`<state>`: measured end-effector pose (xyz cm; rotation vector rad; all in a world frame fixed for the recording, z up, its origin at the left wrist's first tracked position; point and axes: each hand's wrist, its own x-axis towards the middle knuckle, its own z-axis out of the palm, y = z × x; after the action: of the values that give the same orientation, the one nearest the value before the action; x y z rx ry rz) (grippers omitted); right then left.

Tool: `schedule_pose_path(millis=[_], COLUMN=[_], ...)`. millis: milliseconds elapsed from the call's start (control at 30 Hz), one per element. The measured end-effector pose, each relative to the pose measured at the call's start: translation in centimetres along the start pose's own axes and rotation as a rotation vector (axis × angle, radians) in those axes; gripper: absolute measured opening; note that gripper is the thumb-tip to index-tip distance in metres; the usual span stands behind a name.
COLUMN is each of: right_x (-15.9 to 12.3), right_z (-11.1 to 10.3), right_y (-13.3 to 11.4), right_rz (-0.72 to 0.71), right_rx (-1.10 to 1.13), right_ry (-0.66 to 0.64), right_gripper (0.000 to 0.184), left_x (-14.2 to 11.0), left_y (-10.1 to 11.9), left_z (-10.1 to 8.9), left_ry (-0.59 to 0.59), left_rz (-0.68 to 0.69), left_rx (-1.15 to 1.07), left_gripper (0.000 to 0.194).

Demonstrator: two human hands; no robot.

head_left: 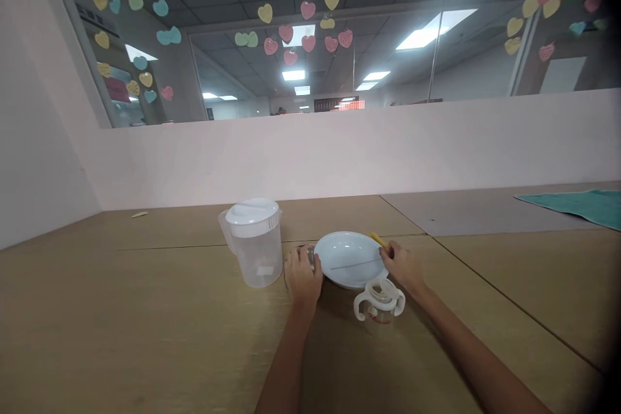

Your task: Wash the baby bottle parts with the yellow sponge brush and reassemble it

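A white bowl sits on the table between my two hands. My right hand is closed at its right rim, around a thin tool with a yellow handle. A thin straight line, apparently the tool's wire-like shaft, runs leftward across the bowl. My left hand curls around a clear container at the bowl's left edge, and hides most of it. In front of the bowl stands a small clear cup with a white two-handled collar and a lid part on top.
A translucent pitcher with a white lid stands just left of my left hand. A green cloth lies at the far right, and a small flat tan piece at the back left. Behind the wooden table rises a white wall below a window.
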<state>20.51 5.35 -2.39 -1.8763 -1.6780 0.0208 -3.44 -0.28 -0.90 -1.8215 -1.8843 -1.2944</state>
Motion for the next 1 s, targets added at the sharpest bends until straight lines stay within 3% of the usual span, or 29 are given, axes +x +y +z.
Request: schedule_pose_path(millis=[133,233,367,500,633,700,800,900,1000], right_x=[-0.3,-0.5,-0.5,-1.1,-3.0,-3.8,-4.7,-5.5,-6.3], right_z=[-0.5,-0.8,-1.3,-2.4,-3.7,-4.3,-5.5,-6.5,-7.2], right_y=[-0.2,-0.6,-1.1,-1.6,-2.5,-3.2,-4.2,-5.4,-6.4], right_rz=[-0.009,0.006,-0.034,-0.133,-0.285,-0.461,-0.687,-0.872,-0.998], right_rx=[0.017,0.021,0.022,0.289,0.687,0.773,0.848,0.842,0.788], right_ry=[0.002,0.035,0.158,0.369,0.590,0.568,0.369,0.247,0.230], right_gripper=[0.032,0.030,0.026,0.034,0.046,0.046,0.039,0.047,0.047], left_x=[-0.2,-0.3,0.4,1.2,0.8,0.2,-1.0,-2.2,-3.1], left_y=[-1.6,-1.9,-1.7,-0.6,1.2,2.2,3.7,4.8,5.3], left_z=[1.2,1.5,0.8,-0.4,-1.1,-1.2,-0.9,-0.4,0.0], left_ry=[-0.118,-0.128,-0.089,0.103,0.349,0.438,0.510,0.445,0.374], left_rz=[-0.081,-0.079,-0.064,0.010,0.253,0.390,0.622,0.825,0.861], left_rx=[0.143,0.137,0.096,-0.032,-0.276,-0.376,-0.503,-0.577,-0.620], left_gripper=[0.020,0.016,0.024,0.029,0.021,0.021,0.027,0.027,0.023])
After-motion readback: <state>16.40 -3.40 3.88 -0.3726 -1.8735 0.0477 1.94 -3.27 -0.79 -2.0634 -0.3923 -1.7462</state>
